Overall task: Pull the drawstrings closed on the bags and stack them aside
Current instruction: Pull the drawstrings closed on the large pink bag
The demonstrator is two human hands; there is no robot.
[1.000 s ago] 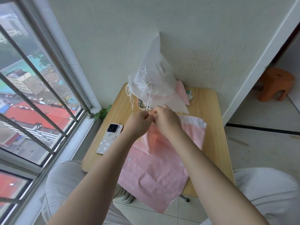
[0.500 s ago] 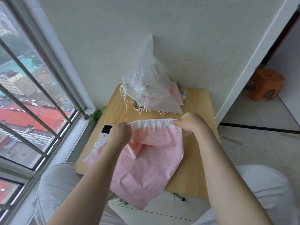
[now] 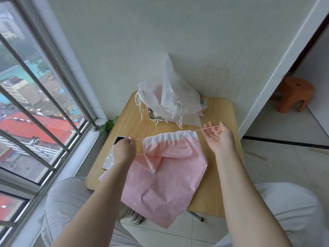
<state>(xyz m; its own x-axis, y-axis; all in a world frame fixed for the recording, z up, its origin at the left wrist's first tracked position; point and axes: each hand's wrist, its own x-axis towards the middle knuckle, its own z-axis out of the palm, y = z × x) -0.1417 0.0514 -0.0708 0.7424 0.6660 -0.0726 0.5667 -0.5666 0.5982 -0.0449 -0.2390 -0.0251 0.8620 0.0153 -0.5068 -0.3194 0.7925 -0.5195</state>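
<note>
1. A small wooden table stands against a pale wall, a barred window to its left and an orange stool well off to its right on the tiled floor
2. A pink drawstring bag lies flat across the table's middle, its bottom corner hanging over the near edge, its white top hem gathered into ruffles
3. A heap of white bags sits at the table's far edge by the wall, loose white cords dangling from it toward the pink bag
4. A phone lies near the table's left edge, partly hidden under the left wrist
5. The left hand, left of the hem, is curled tight and pinches the pink drawstring at its end
6. The right hand, right of the hem, is turned palm up with fingers spread and relaxed; the cord's other end runs across its fingers, and whether the thumb pins it cannot be told
7. The two hands are held wide apart, the cord stretched taut between them through the hem
</note>
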